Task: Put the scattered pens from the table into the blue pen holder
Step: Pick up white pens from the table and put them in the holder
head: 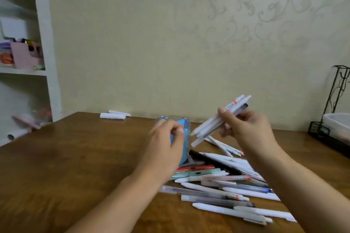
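The blue pen holder (185,134) stands upright on the brown table (75,157), partly hidden behind my left hand (166,142). That hand is in front of the holder with fingers curled near its rim; whether it grips the holder is unclear. My right hand (248,130) is raised to the right of the holder and holds a bundle of white pens (217,121), tilted with the lower ends pointing toward the holder. Several scattered pens (223,185), white, clear, red, green and black, lie in a heap on the table in front of the holder.
Two white rolled items (113,115) lie at the table's far edge by the wall. A black wire rack with a white tray (335,128) stands at the right. A white shelf unit (24,53) with clutter is at the left.
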